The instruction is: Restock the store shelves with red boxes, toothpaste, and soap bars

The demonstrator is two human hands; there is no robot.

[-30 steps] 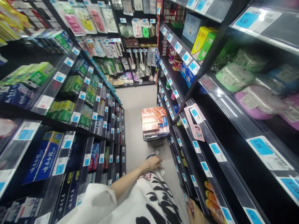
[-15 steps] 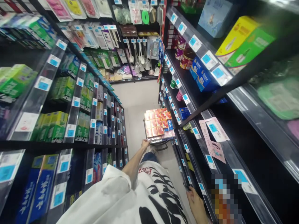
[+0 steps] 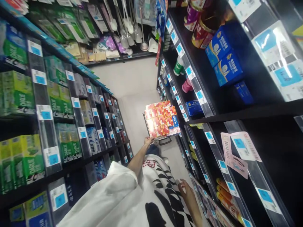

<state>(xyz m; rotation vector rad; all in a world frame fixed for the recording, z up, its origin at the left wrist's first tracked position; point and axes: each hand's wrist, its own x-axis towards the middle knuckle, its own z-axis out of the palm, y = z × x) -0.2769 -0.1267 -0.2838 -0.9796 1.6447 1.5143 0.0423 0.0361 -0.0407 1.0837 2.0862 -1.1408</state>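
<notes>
A small cart (image 3: 145,121) stacked with red and orange boxes (image 3: 161,121) stands in the aisle ahead. My left hand (image 3: 148,141) is stretched out to its near left corner, with the fingers curled on the cart's edge. My right hand (image 3: 185,188) hangs low beside my white, black-patterned shirt (image 3: 151,195). Its fingers are apart and hold nothing. It is close to the front rail of a low right-hand shelf (image 3: 201,195).
Black shelving lines both sides of the narrow aisle. Green and yellow boxes (image 3: 23,94) fill the left side. Blue boxes (image 3: 224,60), bottles (image 3: 178,66) and cans sit on the right. Kitchen utensils (image 3: 127,31) hang at the far end. Bare pale floor (image 3: 132,94) lies beyond the cart.
My left arm has reached forward from near my knee to the cart's corner. My right hand has lifted slightly off the low shelf, and the view has tilted up and moved closer.
</notes>
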